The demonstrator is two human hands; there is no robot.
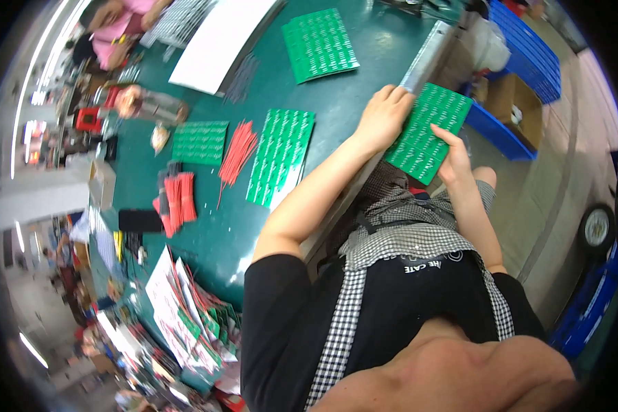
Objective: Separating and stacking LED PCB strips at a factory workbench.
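A green circuit board panel (429, 127) with rows of small white markings is held at a tilt just beyond the table's right edge. My right hand (454, 158) grips its lower right side, the thumb lying across the face. Along the panel's left edge, my left hand (386, 118) is closed with bent fingers, over the table edge; its fingertips are partly hidden. To the left of my left forearm lies another green panel (280, 154) on the table. Farther off rests a stack of green panels (321, 44).
On the green table (226, 220) lie loose red wires (239, 151), red bundles (178, 199), a black phone (141, 220) and a third panel (199, 142). A metal strip (427, 51) runs along the edge. Blue crates (505, 137) stand at right. A person (117, 34) sits across.
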